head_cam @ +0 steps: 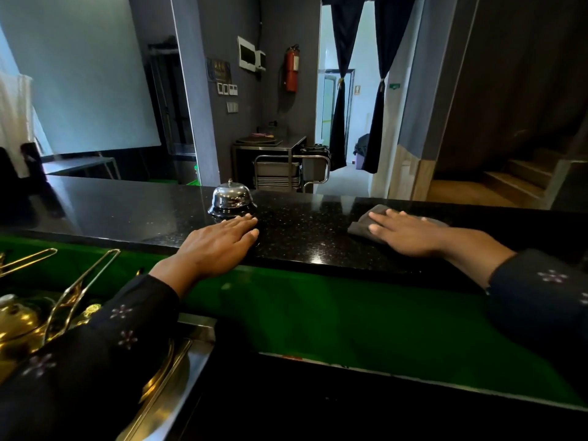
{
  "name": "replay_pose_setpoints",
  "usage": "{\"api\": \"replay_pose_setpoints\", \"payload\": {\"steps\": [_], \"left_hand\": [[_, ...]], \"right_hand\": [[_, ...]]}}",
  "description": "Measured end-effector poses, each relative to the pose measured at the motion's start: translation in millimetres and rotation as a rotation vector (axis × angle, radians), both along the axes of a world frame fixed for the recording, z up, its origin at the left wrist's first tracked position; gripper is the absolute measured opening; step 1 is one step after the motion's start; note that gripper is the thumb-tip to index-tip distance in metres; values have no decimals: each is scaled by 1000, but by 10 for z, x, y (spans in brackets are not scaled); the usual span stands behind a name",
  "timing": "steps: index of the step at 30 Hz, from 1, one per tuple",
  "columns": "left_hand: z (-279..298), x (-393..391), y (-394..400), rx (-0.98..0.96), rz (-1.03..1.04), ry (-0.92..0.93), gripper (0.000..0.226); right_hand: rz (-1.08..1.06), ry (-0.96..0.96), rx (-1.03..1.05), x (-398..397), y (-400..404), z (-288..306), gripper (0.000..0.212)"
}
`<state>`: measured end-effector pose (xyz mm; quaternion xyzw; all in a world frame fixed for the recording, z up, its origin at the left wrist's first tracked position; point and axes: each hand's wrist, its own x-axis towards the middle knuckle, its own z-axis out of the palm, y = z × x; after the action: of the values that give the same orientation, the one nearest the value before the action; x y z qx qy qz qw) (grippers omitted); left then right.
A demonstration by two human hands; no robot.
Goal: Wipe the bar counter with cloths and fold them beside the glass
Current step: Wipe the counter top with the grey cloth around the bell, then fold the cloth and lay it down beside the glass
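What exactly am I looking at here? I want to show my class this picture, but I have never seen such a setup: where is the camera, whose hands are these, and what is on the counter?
There is no machine: a person wears one wide-angle camera on the head, looking forward and down at their own two bare hands. They stand behind a black speckled bar counter. The right hand lies flat on a grey cloth, pressing it onto the counter as if wiping. The left hand rests flat and empty, its fingers close to a shiny service bell. At lower left stand brass-coloured vessels. No glass is visible.
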<state>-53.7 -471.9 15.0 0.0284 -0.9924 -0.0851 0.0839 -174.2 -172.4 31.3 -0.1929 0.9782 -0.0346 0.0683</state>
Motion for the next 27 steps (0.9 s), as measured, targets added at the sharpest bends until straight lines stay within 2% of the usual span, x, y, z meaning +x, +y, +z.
{"api": "replay_pose_setpoints", "payload": {"steps": [3,9,14,16,19,22,24,27], "left_hand": [[-4,-14,11,-9,7,-9,51],[13,-22,51,-7,16,-69,52],[-17,6,83,7,39,-86,54],[-46,61,118,21,39,-72,55],[-58,205,207,50,40,-33,55],[-98,407,383,-26,-69,157,59],[-116,544,620,-112,-220,284,74],[-97,643,1120,-59,-368,349,100]], "right_hand": [[-19,26,15,-29,-335,-39,65],[253,30,-17,494,-1169,-66,70],[456,89,23,853,-917,-92,98],[511,133,50,908,-680,-87,99],[495,111,-36,999,-362,-52,91],[446,89,-254,1101,-113,40,67],[439,137,-377,1151,0,113,44],[432,211,-462,1233,101,238,33]]}}
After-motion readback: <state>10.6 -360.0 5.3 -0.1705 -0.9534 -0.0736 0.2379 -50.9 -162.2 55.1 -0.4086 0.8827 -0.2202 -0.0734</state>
